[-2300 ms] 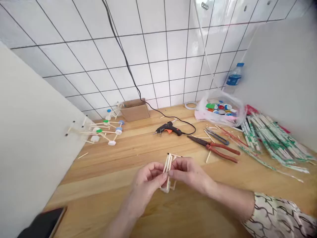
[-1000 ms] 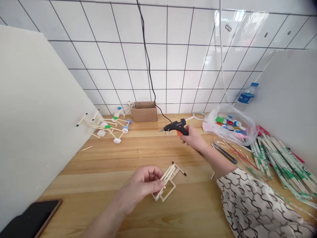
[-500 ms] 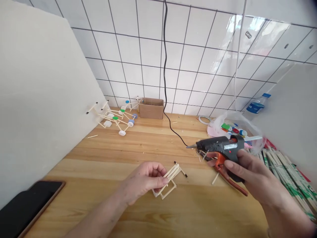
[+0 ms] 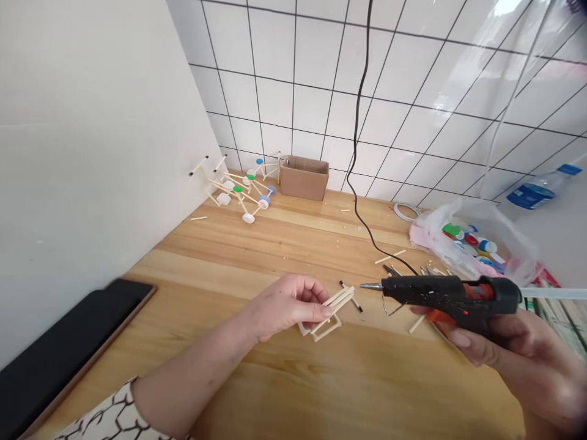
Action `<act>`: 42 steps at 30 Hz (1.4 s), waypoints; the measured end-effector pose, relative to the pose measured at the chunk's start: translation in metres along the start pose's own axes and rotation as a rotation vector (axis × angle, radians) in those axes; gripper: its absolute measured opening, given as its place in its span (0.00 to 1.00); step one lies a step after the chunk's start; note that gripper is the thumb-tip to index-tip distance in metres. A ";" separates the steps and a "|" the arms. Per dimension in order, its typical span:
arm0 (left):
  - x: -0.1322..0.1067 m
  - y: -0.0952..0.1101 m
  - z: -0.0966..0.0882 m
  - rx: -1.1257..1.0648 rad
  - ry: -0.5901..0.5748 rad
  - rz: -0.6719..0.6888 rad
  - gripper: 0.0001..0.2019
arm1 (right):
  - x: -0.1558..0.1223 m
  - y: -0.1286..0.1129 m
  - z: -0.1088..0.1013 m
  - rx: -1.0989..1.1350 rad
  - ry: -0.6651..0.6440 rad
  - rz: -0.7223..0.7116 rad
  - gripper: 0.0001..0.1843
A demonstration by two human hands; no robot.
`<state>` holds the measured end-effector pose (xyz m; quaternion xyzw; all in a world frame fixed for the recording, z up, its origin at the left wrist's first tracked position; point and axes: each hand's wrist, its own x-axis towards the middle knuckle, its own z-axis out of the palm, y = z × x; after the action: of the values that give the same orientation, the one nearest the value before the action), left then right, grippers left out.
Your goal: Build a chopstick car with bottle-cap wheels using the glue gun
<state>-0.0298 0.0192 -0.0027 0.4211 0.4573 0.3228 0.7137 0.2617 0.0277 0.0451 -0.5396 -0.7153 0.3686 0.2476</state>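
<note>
Between thumb and fingers, my left hand [image 4: 296, 305] pinches a small frame of wooden sticks [image 4: 338, 300] low over the table. A crosspiece with black ends sits at the frame's far end, and a square loop of sticks hangs below. My right hand [image 4: 518, 348] grips a black hot glue gun [image 4: 440, 293] with an orange trigger, mostly hidden by the gun and fingers. Its metal nozzle points left, a short gap from the frame's far end. A clear glue stick [image 4: 554, 293] juts out of the gun's back.
Stick models with bottle-cap wheels [image 4: 243, 189] stand at the back left beside a cardboard box [image 4: 304, 178]. A plastic bag of bottle caps [image 4: 481, 238], a tape roll [image 4: 406, 211] and a bottle [image 4: 543, 186] are at right. A black cable [image 4: 355, 159] trails down the tiled wall. A dark tablet-like slab [image 4: 77, 342] lies front left.
The glue gun has turned more level, and its nozzle is now closer to the stick frame. My left hand keeps its hold on the frame. The whole view has shifted.
</note>
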 end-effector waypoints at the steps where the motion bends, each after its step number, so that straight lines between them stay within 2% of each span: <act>1: 0.000 -0.001 0.000 -0.002 -0.001 0.002 0.12 | -0.001 0.002 0.000 0.005 -0.001 0.008 0.11; 7: 0.002 -0.002 -0.001 -0.011 -0.006 0.009 0.11 | -0.002 -0.001 0.001 -0.077 -0.079 -0.006 0.12; 12: 0.004 -0.006 -0.003 -0.003 -0.019 0.019 0.11 | -0.005 -0.005 0.002 -0.115 0.014 -0.054 0.11; 20: 0.002 -0.003 -0.002 0.022 -0.017 0.006 0.10 | -0.019 -0.009 0.010 -0.032 0.092 0.042 0.13; 24: 0.000 0.001 -0.001 0.024 -0.004 -0.017 0.11 | -0.018 -0.010 0.011 -0.044 0.022 0.081 0.16; 26: 0.000 0.001 -0.001 0.022 -0.012 -0.012 0.11 | -0.016 -0.010 0.011 -0.077 -0.009 0.049 0.16; 31: 0.000 0.000 -0.001 0.022 -0.006 0.004 0.11 | -0.013 -0.007 0.009 -0.224 0.008 -0.051 0.11; 35: 0.000 -0.001 -0.001 0.029 -0.014 0.013 0.10 | -0.015 -0.003 0.008 -0.303 0.006 -0.034 0.11; 42: 0.000 0.001 -0.001 0.022 -0.006 0.006 0.11 | -0.014 -0.006 0.011 -0.316 0.016 -0.054 0.12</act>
<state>-0.0304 0.0196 -0.0024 0.4314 0.4574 0.3184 0.7095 0.2542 0.0112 0.0438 -0.5552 -0.7767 0.2403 0.1753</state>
